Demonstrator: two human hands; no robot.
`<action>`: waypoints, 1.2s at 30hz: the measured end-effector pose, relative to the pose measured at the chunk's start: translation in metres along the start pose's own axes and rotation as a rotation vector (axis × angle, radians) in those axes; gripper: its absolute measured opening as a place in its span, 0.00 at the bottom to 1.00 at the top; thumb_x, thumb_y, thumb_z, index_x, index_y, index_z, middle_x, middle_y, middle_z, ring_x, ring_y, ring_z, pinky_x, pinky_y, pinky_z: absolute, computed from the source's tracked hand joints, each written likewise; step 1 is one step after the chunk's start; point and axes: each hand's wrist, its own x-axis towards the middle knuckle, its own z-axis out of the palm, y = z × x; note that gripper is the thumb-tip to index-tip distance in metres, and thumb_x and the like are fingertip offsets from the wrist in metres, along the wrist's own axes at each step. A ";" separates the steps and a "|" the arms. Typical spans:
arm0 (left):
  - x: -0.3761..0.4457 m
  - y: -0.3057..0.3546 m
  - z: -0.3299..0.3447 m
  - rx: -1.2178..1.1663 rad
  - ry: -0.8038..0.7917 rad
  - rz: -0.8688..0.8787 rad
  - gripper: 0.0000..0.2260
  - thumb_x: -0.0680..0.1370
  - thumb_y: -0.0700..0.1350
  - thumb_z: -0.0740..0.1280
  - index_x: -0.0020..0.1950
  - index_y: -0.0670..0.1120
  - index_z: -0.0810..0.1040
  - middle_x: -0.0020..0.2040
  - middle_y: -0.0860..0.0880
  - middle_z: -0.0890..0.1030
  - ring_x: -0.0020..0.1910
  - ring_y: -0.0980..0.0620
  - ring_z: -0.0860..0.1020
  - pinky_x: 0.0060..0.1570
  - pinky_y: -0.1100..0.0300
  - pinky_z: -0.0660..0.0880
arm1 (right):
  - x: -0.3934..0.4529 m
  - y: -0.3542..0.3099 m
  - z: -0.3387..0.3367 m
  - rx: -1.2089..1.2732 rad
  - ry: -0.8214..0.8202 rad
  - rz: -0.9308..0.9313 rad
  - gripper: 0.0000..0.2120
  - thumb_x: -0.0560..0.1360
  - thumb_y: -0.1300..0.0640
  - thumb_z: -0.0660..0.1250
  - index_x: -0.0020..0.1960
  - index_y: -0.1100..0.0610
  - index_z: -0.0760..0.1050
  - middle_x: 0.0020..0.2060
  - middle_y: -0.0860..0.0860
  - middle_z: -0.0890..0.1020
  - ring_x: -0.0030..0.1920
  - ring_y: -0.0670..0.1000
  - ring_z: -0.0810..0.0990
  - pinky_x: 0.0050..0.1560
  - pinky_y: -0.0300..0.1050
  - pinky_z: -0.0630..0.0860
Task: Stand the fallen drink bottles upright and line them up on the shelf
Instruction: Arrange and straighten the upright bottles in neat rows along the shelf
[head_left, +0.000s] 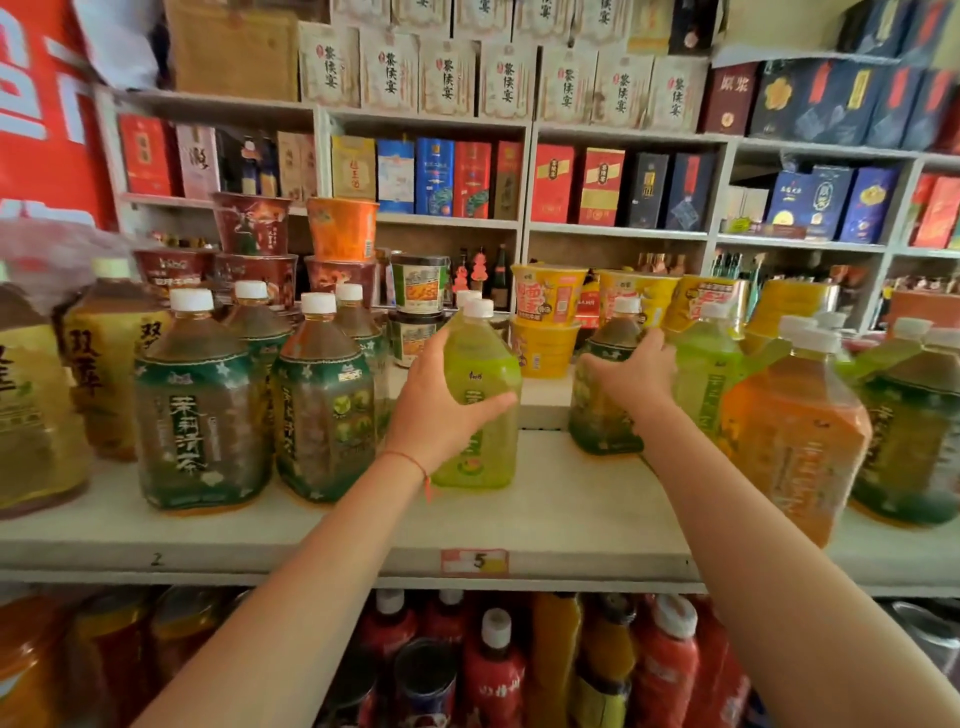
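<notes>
A light green drink bottle (480, 364) with a white cap stands upright on the white shelf (545, 519), near its middle. My left hand (441, 400) grips it round the body from the left. To the right, my right hand (636, 376) holds a dark green-labelled tea bottle (602, 410), also upright, with fingers wrapped over its shoulder. Two dark green tea bottles (200, 415) (324, 400) stand in a row left of my left hand, with more behind them.
An orange bottle (795, 431) and green bottles (706, 374) crowd the shelf's right end; yellow-labelled bottles (31, 405) fill the left end. Instant noodle cups (548, 322) stack behind. Red bottles (493, 670) sit on the shelf below. Boxes line the back wall.
</notes>
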 end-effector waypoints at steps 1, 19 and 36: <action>0.001 -0.001 0.000 -0.007 0.006 -0.003 0.46 0.67 0.62 0.78 0.79 0.56 0.58 0.76 0.51 0.68 0.71 0.49 0.70 0.60 0.56 0.69 | 0.003 0.000 0.001 0.007 -0.011 0.012 0.47 0.69 0.41 0.77 0.78 0.56 0.56 0.74 0.59 0.63 0.74 0.61 0.63 0.69 0.60 0.68; 0.001 0.000 0.005 0.047 0.076 -0.024 0.44 0.66 0.62 0.78 0.76 0.57 0.59 0.73 0.53 0.71 0.64 0.51 0.74 0.52 0.57 0.72 | -0.034 -0.020 -0.045 0.014 -0.567 -0.231 0.63 0.47 0.17 0.67 0.76 0.45 0.64 0.71 0.50 0.74 0.69 0.58 0.73 0.67 0.63 0.73; -0.001 0.019 -0.030 0.293 -0.190 0.033 0.32 0.82 0.55 0.65 0.82 0.57 0.52 0.74 0.49 0.72 0.68 0.45 0.75 0.65 0.43 0.75 | -0.103 -0.022 -0.045 0.659 -0.647 -0.225 0.21 0.63 0.39 0.78 0.53 0.41 0.79 0.46 0.44 0.87 0.46 0.48 0.87 0.41 0.44 0.83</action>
